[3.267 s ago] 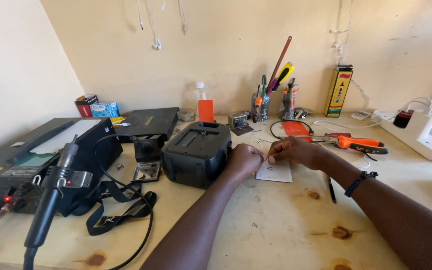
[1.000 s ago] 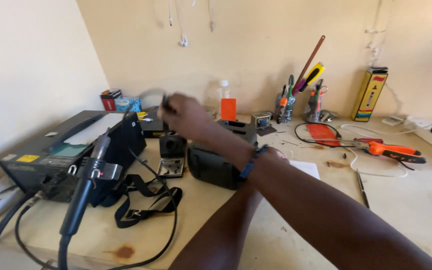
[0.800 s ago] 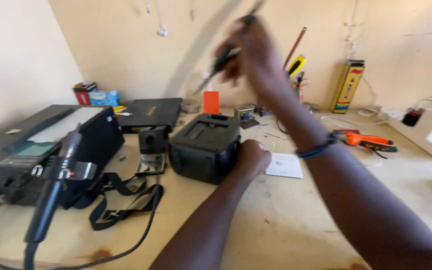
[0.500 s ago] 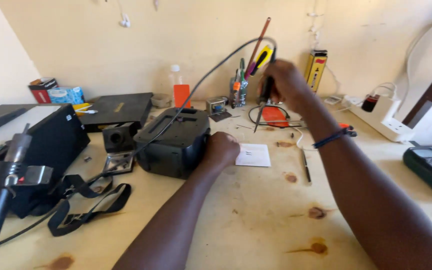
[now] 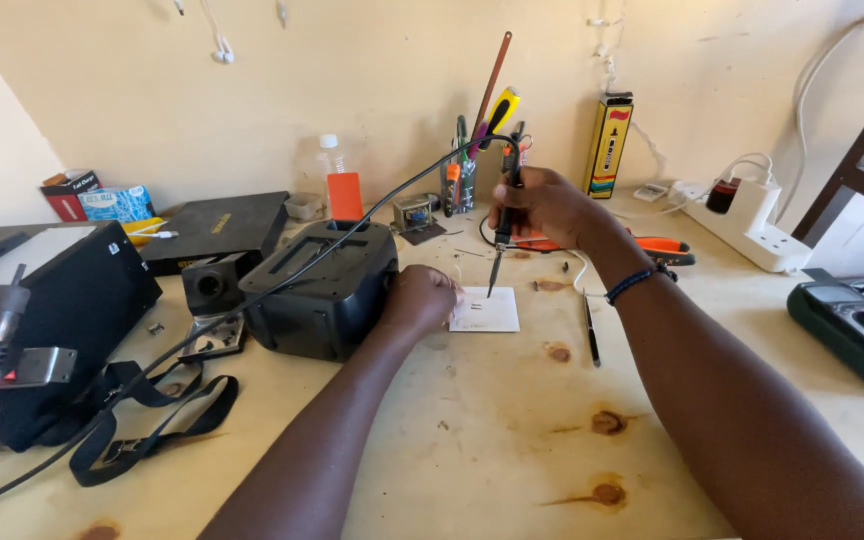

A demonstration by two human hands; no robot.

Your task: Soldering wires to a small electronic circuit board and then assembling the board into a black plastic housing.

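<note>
The right hand (image 5: 542, 205), raised earlier, had lowered the gripped black soldering iron (image 5: 504, 225) toward the white card (image 5: 487, 310); the left hand (image 5: 420, 300), loosely curled, rested beside it.

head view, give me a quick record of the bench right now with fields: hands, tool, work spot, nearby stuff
right hand: right hand grips a soldering iron, tip pointing down
left hand: left hand rests on the wooden bench at the edge of a small white card
tool tip: just above the card, contact unclear
cable: black cord runs from the iron over a black device
nearby: black pen right of the card; white power strip at far right
</note>
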